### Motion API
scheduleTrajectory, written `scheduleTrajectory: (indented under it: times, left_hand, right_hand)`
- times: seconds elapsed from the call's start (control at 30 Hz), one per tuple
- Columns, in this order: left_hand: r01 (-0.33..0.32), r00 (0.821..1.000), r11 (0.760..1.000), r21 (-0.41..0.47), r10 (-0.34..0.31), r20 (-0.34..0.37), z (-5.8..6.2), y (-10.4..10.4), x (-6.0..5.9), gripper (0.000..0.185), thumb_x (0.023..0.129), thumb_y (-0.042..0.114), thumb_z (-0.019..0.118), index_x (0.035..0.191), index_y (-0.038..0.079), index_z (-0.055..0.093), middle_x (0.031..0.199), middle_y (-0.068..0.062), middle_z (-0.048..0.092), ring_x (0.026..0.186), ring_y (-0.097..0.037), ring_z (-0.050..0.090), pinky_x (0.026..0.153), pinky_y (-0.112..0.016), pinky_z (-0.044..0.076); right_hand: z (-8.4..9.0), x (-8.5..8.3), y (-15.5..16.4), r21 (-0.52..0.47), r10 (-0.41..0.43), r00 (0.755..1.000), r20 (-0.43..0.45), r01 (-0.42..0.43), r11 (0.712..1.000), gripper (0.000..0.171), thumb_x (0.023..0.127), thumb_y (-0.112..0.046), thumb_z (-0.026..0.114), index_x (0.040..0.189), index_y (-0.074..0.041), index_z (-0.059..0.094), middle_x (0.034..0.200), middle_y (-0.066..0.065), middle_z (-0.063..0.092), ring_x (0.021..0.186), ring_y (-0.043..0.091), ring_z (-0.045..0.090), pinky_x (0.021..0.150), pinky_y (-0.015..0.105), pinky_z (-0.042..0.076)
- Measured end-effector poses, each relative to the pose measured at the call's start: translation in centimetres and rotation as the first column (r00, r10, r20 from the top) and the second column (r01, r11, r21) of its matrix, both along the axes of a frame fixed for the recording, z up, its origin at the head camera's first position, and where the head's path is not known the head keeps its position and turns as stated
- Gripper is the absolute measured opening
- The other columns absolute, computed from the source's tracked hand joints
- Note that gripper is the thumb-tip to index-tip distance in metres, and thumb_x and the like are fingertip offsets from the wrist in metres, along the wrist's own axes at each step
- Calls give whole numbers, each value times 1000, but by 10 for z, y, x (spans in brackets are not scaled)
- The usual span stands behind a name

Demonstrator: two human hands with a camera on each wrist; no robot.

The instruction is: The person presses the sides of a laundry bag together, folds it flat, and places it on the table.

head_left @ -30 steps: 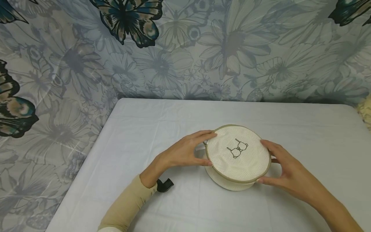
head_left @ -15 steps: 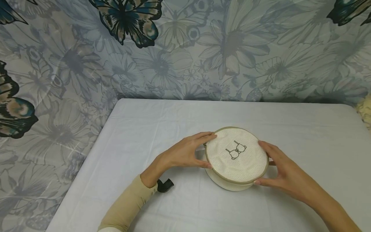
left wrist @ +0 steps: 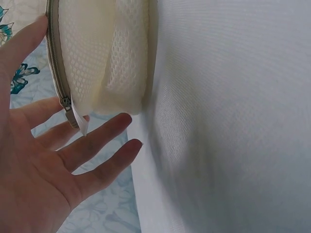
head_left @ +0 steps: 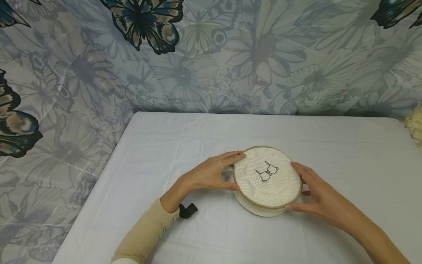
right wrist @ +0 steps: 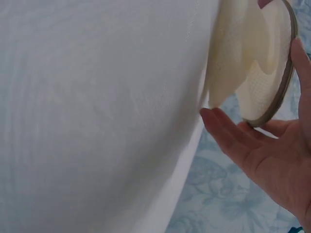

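Note:
A round cream mesh laundry bag (head_left: 283,187) with a dark bra outline on its top stands on the white table. My left hand (head_left: 207,174) holds the left of its top rim, thumb at the near side and fingers at the far side. On the opposite edge, my right hand (head_left: 324,196) grips the rim between thumb and fingers. The left wrist view shows a zipper (left wrist: 54,58) along the rim, its pull (left wrist: 72,118) hanging by a white tag (left wrist: 80,121). Below the rim, the soft mesh wall (right wrist: 231,53) sags in folds.
A white cloth (head_left: 184,146) covers the table. Behind and to the left hangs a floral backdrop (head_left: 184,80) with butterfly prints. Something yellow (head_left: 415,124) shows at the far right edge. A black piece (head_left: 188,211) sits at my left wrist.
The right side of the bag's top has shifted slightly left, and my right hand has moved left with it. My left hand has stayed nearly still.

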State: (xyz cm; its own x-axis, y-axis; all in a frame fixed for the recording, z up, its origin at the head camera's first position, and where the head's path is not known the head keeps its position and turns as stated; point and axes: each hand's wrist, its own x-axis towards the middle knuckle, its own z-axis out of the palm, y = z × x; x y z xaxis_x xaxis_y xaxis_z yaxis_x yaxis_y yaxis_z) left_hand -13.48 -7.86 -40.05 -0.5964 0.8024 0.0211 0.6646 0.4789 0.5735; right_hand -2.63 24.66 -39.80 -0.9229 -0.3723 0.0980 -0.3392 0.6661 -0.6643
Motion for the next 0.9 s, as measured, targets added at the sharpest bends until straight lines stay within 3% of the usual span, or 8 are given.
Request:
scheduleTrajectory:
  times: [0.23,0.57,0.9]
  left_hand:
    - [-4,1000,1000,-14,5,29,-2,2,0,95,81,54,77,158,24,30,162,0,26,146,-13,28,114,-35,34]
    - [-18,999,999,-36,19,32,-2,3,3,96,81,50,80,158,21,30,162,-3,28,146,-15,29,114,-35,34]
    - [-26,1000,997,-66,26,-2,-4,4,4,96,79,54,79,157,23,31,161,-2,29,144,-15,32,112,-37,37]
  right_hand:
    - [-2,0,0,-21,1,999,34,0,1000,112,75,-40,86,158,-5,20,150,17,36,110,33,60,79,29,58]
    - [-4,-1,-2,9,12,1000,0,-12,1000,115,72,-45,88,156,-2,23,151,19,35,98,20,63,77,25,57]
    - [-7,-4,-2,-55,21,1000,-3,-22,998,115,64,-39,93,150,3,30,148,21,35,101,28,62,74,23,57]
